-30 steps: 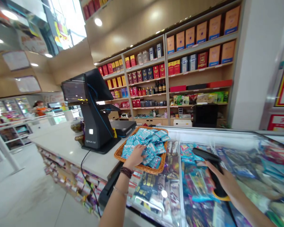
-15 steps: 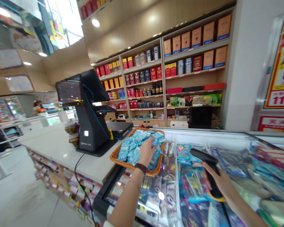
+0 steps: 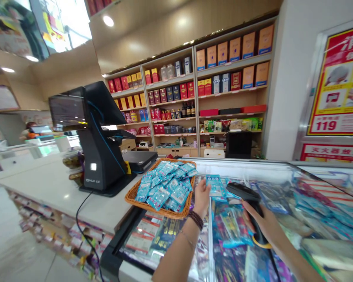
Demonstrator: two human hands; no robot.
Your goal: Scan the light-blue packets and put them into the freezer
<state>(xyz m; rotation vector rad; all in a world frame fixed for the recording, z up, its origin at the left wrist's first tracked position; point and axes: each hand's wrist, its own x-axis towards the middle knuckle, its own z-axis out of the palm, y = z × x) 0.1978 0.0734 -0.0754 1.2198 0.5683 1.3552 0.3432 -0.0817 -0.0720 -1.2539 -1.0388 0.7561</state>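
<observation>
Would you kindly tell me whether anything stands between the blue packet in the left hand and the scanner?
Nothing visible does: the blue packet in the left hand is right beside the scanner in the right hand, with the wicker basket off to the left.

you've got "119" and "消" on the wall poster [image 3: 339,88], "灭火器放置" on the red sign [image 3: 333,152] below, "qhua" on the black terminal stand [image 3: 98,160].

Bright ceiling lights — glare on glass [image 3: 164,250], edges stretched, far left apparently soft.
</observation>
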